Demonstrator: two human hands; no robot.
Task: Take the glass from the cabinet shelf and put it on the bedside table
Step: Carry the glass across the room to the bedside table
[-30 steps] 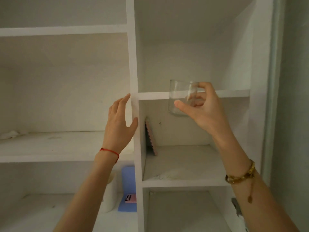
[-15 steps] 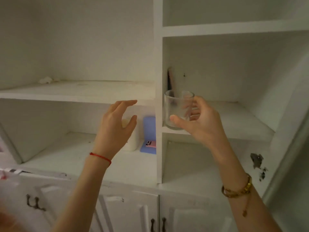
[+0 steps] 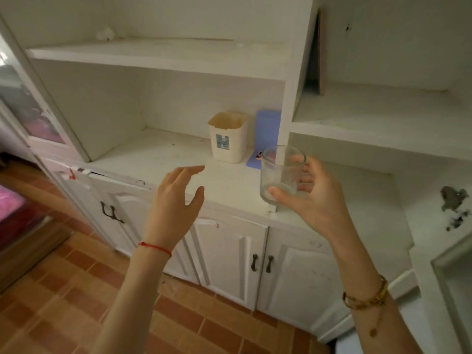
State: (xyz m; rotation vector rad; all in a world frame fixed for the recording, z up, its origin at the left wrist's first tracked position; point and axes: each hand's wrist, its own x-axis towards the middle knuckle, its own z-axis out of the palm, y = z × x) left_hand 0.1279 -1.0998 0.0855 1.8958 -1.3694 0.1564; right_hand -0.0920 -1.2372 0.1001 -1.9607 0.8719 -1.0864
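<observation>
We hold one glass in our right hand, thumb near its bottom and fingers behind it. It is up in the air, out in front of the cabinet, just past the counter edge. Our left hand is at nine o'clock from the glass, fingers spread wide, holding nothing. There is open air between both hands. At eleven o'clock from the glass sit one cream tub and one blue card, near each other. Below we count four dark door handles. The tiled floor is at seven o'clock.
</observation>
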